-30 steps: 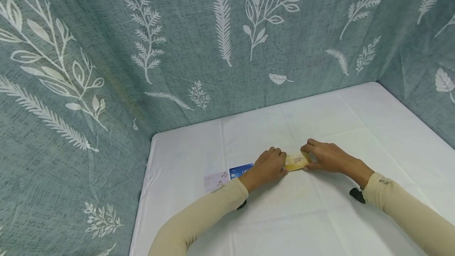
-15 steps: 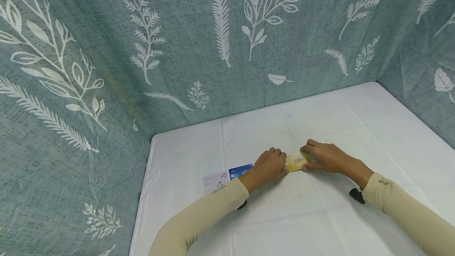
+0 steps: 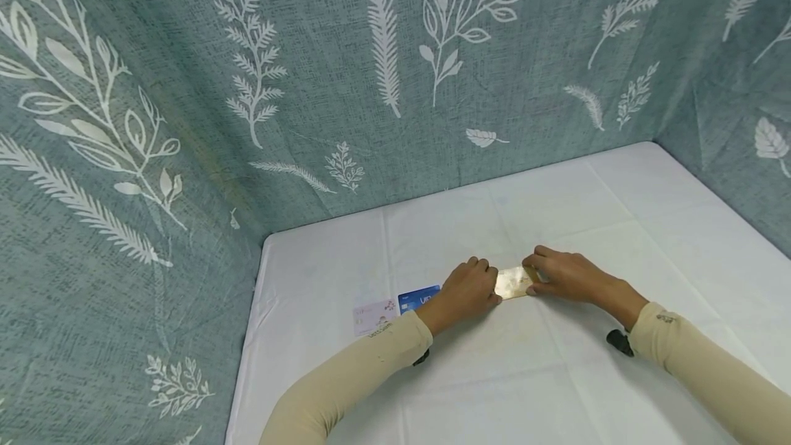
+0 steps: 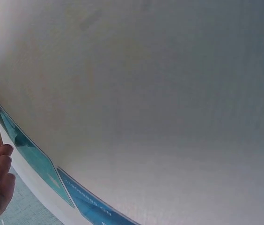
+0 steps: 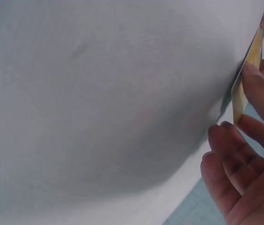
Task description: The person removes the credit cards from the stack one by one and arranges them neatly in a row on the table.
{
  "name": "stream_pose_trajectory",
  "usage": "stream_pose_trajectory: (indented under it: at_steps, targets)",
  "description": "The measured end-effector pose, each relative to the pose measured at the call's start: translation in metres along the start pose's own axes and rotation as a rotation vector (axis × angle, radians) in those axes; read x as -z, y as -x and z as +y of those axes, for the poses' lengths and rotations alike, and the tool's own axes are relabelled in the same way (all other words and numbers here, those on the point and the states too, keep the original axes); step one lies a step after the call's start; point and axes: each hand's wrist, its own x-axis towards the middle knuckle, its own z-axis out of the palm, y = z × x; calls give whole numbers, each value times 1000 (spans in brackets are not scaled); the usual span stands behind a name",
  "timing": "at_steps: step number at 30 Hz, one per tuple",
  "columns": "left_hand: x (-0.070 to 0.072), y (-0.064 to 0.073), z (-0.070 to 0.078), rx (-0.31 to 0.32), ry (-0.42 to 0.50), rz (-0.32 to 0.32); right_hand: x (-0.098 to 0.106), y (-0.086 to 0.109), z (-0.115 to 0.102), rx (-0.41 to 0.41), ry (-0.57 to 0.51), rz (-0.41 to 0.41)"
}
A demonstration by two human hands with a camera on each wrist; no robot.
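Note:
Both hands hold a shiny gold card (image 3: 511,283) just over the white table. My left hand (image 3: 466,290) pinches the card's left end. At its right end, the thumb and a finger of my right hand (image 3: 568,273) grip the edges. In the right wrist view the gold card (image 5: 239,101) is tilted, and the right hand's other fingers (image 5: 235,161) stay off it. Beneath it in the left wrist view lies a teal card (image 4: 29,150), hidden by the left hand in the head view. A blue card (image 3: 410,299) marked VIP lies beside the left wrist, partly covered.
A pale pink card (image 3: 371,318) lies left of the blue one, its lower edge behind the left sleeve (image 3: 395,349). The white tabletop (image 3: 494,376) meets a green leaf-patterned curtain (image 3: 321,88) at the back and sides. Black devices sit under both wrists.
The gold card's tilt has shifted, so its face now glares with reflected light and its print is washed out. Both hands stay in nearly the same place.

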Motion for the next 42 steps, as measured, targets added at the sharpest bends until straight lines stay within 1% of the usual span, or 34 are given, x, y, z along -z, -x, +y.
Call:
stream_pose_trajectory:
  at_steps: [4,8,15,22,32,42]
  targets:
    - [0,-1,0,6,8,-26,-2,-1,1,-15,15,-16]
    - [1,-2,0,15,4,-47,-3,-1,1,-12,17,-12]
    - [4,0,0,13,30,-43,-4,-1,3,-6,12,-9]
    - [3,0,-1,3,44,-41,-4,-1,4,11,11,-4]
    - [3,-2,-2,5,74,-75,-6,-2,6,32,22,-2]
    - [4,-1,-2,-8,53,-66,-5,-3,6,32,18,-3]
